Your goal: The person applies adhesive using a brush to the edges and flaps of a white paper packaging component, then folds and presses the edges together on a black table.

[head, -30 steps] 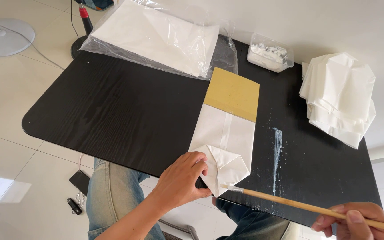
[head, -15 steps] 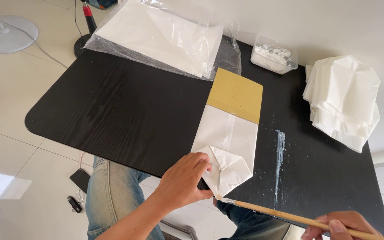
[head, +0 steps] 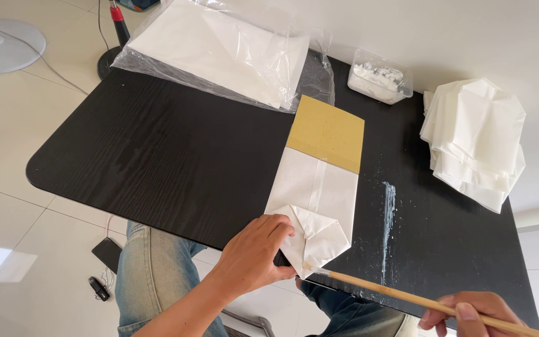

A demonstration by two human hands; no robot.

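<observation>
A white paper bag (head: 317, 200) lies flat on the black table (head: 157, 156), its folded bottom flaps toward me. A yellow-brown cardboard sheet (head: 327, 132) sticks out of its far end. My left hand (head: 254, 256) presses on the near left corner of the folded flaps. My right hand (head: 469, 312) holds a long wooden-handled brush (head: 407, 298) at the lower right; the brush tip touches the near edge of the bag's flap.
A plastic-wrapped stack of white paper (head: 219, 50) lies at the table's far side. A small clear tub of white paste (head: 378, 76) stands beside it. A pile of folded white bags (head: 475, 140) sits at right. A white smear (head: 388, 212) marks the table. A fan base (head: 1, 43) stands on the floor.
The brush tip has moved in to the near edge of the bag's flap. My left hand stays pressed on the folded corner.
</observation>
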